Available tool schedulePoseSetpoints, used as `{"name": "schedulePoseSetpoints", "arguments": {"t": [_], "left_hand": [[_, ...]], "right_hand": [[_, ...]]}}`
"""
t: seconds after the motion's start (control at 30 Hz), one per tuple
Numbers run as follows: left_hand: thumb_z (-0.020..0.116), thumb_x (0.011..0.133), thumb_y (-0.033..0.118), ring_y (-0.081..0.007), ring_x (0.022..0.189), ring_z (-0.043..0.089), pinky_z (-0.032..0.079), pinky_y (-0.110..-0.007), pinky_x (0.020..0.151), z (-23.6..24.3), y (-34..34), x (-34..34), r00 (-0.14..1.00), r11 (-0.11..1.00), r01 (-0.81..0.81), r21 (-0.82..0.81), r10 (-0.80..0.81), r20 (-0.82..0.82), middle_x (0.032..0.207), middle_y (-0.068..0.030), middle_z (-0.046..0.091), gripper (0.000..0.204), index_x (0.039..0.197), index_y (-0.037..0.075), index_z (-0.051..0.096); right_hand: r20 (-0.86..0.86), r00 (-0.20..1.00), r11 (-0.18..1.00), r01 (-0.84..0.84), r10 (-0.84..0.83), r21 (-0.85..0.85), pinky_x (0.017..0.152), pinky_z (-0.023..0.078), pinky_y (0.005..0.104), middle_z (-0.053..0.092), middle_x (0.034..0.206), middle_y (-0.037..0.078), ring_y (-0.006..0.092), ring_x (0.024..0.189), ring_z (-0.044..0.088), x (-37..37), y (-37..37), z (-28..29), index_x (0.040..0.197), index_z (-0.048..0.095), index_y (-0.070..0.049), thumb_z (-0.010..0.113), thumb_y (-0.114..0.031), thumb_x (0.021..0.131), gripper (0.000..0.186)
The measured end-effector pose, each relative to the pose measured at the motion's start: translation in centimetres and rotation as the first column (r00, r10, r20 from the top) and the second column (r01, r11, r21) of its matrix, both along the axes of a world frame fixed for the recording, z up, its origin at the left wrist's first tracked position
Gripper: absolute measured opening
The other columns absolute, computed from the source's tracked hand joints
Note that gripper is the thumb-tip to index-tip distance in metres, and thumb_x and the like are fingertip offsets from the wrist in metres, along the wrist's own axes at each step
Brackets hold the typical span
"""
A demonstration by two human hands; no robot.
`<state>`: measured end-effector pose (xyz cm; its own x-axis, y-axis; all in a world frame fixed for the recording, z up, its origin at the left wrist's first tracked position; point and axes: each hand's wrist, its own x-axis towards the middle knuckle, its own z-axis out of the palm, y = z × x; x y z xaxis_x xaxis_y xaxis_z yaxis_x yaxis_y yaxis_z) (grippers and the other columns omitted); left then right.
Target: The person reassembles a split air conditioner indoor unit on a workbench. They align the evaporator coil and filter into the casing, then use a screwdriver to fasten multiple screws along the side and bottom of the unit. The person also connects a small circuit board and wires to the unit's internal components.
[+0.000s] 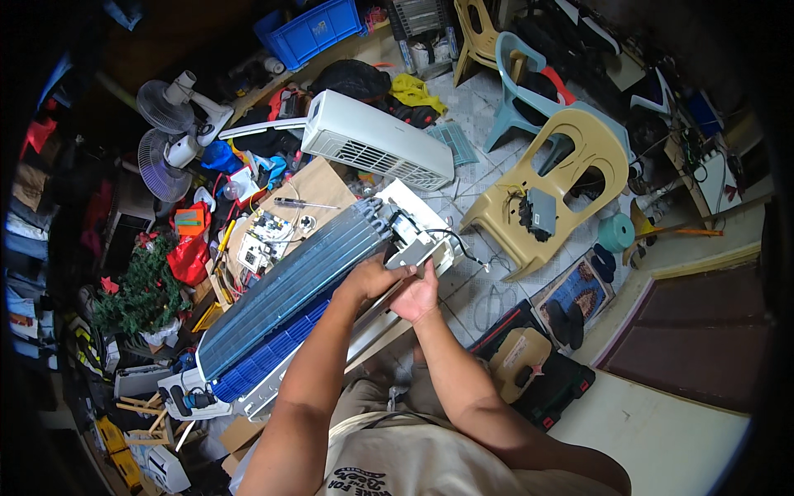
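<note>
An opened air conditioner indoor unit with a finned coil (289, 279) and blue cylindrical fan (269, 351) lies diagonally before me. At its upper-right end, a small grey metal piece (412, 255) sits beside a black cable (459, 248). My left hand (372, 279) grips that end, thumb on the metal piece. My right hand (415, 293), palm up, has its curled fingers against the same end, just right of the left thumb. Beyond the coil, circuit boards (258, 240) and a screwdriver (302, 203) lie on a wooden board (327, 178).
A white air conditioner casing (376, 140) lies above. Tan (571, 157) and light-blue plastic chairs (504, 107) stand right, the tan one holding a metal box (538, 213). Two fans (165, 157), a blue crate (310, 29) and clutter surround the left and back. A black case (550, 397) lies lower right.
</note>
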<state>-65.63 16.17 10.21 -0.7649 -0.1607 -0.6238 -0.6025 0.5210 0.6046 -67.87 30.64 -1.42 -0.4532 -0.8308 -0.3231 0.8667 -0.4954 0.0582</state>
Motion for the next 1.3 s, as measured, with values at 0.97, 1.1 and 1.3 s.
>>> {"name": "schedulePoseSetpoints", "arguments": {"t": [0.97, 1.1, 1.3], "left_hand": [[0.082, 0.088, 0.061, -0.0495, 0.152, 0.047, 0.037, -0.053, 0.127, 2.8, 0.0, 11.9, 0.964, 0.979, 0.001, -0.203, -0.054, -0.259, 0.160, -0.0337, 0.052, 0.106, 0.163, -0.003, 0.044], [0.075, 0.092, 0.063, -0.0507, 0.155, 0.044, 0.034, -0.054, 0.129, 2.2, 0.2, 9.1, 0.922, 0.982, 0.025, -0.187, -0.096, -0.376, 0.162, -0.0324, 0.050, 0.100, 0.163, -0.001, 0.045], [0.046, 0.100, 0.084, -0.0463, 0.161, 0.036, 0.029, -0.047, 0.133, 2.0, 0.3, 0.2, 0.999, 0.997, -0.010, -0.073, 0.014, 0.052, 0.171, -0.0320, 0.038, 0.112, 0.171, -0.001, 0.032]], "right_hand": [[0.031, 0.995, 0.994, -0.096, 0.098, -0.060, 0.124, 0.034, 0.0610, 0.057, 0.158, 0.015, 0.0391, 0.146, 0.050, -1.0, 0.9, -0.3, 0.158, 0.052, -0.009, 0.050, -0.099, 0.084, 0.117], [0.078, 0.993, 0.936, -0.060, 0.093, -0.348, 0.126, 0.033, 0.0606, 0.054, 0.161, 0.016, 0.0391, 0.147, 0.049, -0.9, 0.8, -0.5, 0.161, 0.048, -0.008, 0.050, -0.099, 0.085, 0.119], [-0.052, 0.996, 0.997, -0.075, 0.073, -0.030, 0.130, 0.026, 0.0609, 0.040, 0.173, 0.016, 0.0398, 0.157, 0.038, -0.9, 0.6, 0.2, 0.169, 0.037, -0.011, 0.050, -0.100, 0.084, 0.123]]}}
